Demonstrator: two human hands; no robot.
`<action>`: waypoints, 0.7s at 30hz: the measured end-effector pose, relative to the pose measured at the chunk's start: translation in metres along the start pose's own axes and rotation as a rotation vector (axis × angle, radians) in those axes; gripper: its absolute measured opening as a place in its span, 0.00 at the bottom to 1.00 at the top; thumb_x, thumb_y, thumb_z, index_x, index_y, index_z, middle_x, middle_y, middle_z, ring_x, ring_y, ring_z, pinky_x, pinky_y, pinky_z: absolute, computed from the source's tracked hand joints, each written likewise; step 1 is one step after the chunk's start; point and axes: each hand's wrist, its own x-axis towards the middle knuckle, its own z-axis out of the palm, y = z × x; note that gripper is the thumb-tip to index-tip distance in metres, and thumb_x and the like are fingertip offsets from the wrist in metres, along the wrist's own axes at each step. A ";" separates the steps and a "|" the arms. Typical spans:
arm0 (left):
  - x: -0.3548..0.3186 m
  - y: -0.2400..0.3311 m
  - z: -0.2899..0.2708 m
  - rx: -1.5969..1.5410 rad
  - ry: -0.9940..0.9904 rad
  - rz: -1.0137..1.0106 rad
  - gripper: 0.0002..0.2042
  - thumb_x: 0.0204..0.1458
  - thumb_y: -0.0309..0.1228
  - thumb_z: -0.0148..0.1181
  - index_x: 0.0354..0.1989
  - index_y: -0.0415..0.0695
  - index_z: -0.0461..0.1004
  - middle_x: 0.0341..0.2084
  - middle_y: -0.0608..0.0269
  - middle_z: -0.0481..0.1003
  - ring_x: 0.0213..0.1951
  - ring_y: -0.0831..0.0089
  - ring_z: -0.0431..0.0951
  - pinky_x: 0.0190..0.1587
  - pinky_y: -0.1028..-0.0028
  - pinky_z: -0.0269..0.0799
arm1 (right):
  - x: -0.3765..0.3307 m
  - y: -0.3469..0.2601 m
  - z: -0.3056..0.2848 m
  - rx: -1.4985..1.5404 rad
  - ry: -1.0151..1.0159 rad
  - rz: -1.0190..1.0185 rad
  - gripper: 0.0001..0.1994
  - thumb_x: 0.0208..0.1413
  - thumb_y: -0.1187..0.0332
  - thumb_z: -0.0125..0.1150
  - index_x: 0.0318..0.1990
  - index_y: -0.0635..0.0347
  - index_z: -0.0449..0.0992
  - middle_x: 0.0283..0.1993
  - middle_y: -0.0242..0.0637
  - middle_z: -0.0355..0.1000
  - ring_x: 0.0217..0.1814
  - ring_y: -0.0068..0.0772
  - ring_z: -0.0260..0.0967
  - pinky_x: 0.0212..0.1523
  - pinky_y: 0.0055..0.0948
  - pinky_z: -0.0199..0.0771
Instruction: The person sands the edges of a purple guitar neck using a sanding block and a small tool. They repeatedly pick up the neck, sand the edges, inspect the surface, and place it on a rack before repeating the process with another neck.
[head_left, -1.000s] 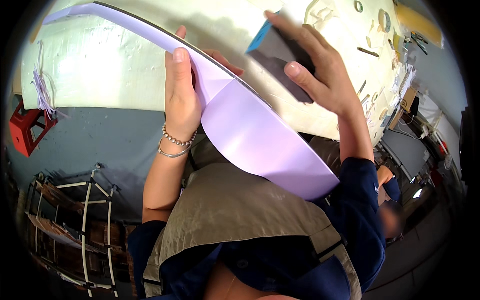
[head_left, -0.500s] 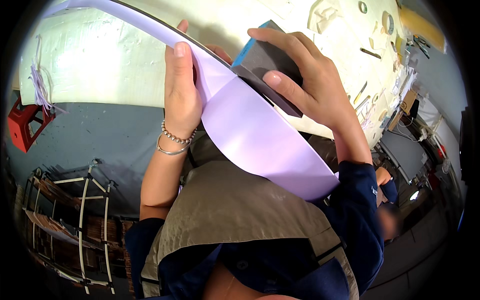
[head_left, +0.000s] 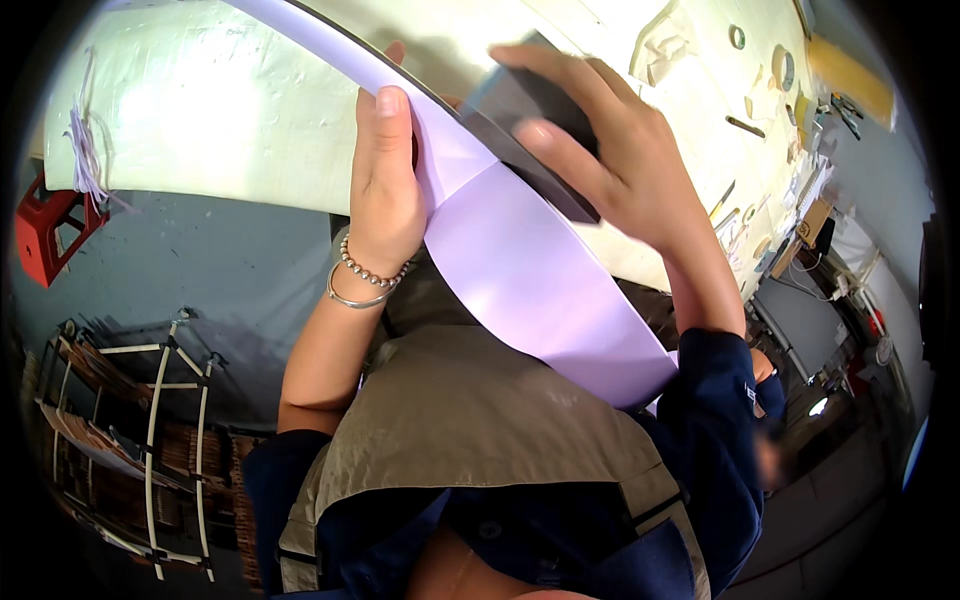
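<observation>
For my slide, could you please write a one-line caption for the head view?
Left hand steadies a lilac sheet while the right hand presses a dark block on it.

A pale worktable (head_left: 200, 130) stands over grey floor (head_left: 200, 270), with a red stool (head_left: 45, 235) at left.

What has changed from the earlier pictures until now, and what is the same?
The right hand has slid the dark block along the lilac sheet, from the right toward the left hand, and now presses it closer to that thumb. The left hand keeps its hold on the sheet's edge; the sheet stays curved over the pale table.
</observation>
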 end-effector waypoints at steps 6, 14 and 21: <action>-0.004 0.003 -0.003 -0.096 -0.043 -0.057 0.31 0.64 0.47 0.28 0.64 0.31 0.47 0.49 0.56 0.64 0.47 0.75 0.65 0.51 0.76 0.61 | -0.003 0.003 0.001 0.068 -0.016 -0.009 0.22 0.56 0.48 0.52 0.55 0.42 0.69 0.38 0.46 0.71 0.35 0.47 0.73 0.37 0.35 0.72; -0.001 -0.001 0.000 -0.147 -0.044 -0.004 0.27 0.64 0.46 0.28 0.63 0.37 0.51 0.52 0.55 0.64 0.53 0.69 0.66 0.57 0.71 0.60 | 0.073 -0.016 0.017 0.070 -0.009 -0.044 0.23 0.57 0.46 0.50 0.55 0.44 0.68 0.38 0.48 0.71 0.38 0.49 0.72 0.40 0.37 0.71; -0.001 -0.006 -0.002 -0.197 -0.130 -0.014 0.28 0.64 0.46 0.27 0.66 0.39 0.40 0.44 0.51 0.68 0.40 0.63 0.75 0.45 0.66 0.72 | 0.072 -0.019 0.019 0.122 0.011 -0.018 0.23 0.57 0.48 0.51 0.55 0.47 0.68 0.38 0.48 0.72 0.40 0.48 0.72 0.41 0.38 0.70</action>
